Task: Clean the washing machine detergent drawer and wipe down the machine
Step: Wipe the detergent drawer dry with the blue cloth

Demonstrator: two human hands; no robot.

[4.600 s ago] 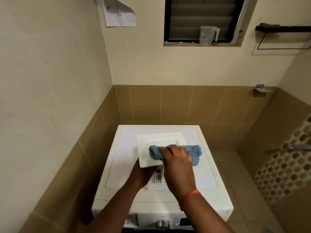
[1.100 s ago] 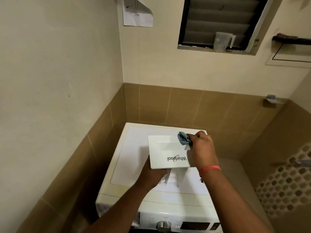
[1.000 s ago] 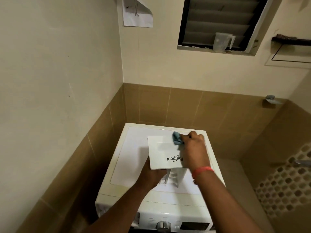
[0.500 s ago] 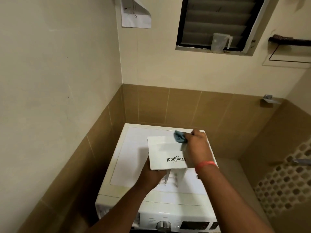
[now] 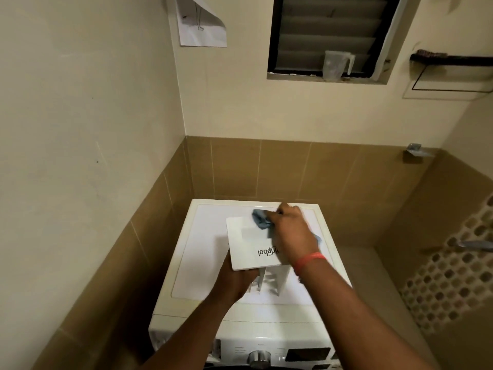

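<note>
**Inspector:** Start nearest the camera. What is at the bottom of the view?

**Assistant:** The control panel of the washing machine (image 5: 202,263), with its dial (image 5: 259,358). The drawer is out of the machine and held above the lid.

**Inspector:** Who holds it?

**Assistant:** The left hand (image 5: 236,280) grips the detergent drawer (image 5: 250,244) from beneath, at its near left corner. The fingers curl under the body, so most are hidden; the grip itself is plain. The front panel faces up, logo upside down to the wearer, and the compartments hang below, partly visible.

**Inspector:** And further out?

**Assistant:** The right hand (image 5: 289,233), with a red band at the wrist, is closed around a bunched blue cloth (image 5: 261,220). The cloth presses on the far right corner of the panel, beside the recessed handle.

**Inspector:** Step in hand?

**Assistant:** In my judgement, wiping the drawer's face, in the drawer-cleaning part of the job. Wiping down the machine looks not yet begun.

**Inspector:** Next requirement?

**Assistant:** Likely carrying the cloth across the rest of the panel and into the handle recess, with the left hand holding steady against the pressure. Whether the compartments underneath are clean cannot be told from here.

**Inspector:** Beyond the machine?

**Assistant:** Tiled wall, and a clear jug (image 5: 336,64) on the window ledge.
</note>
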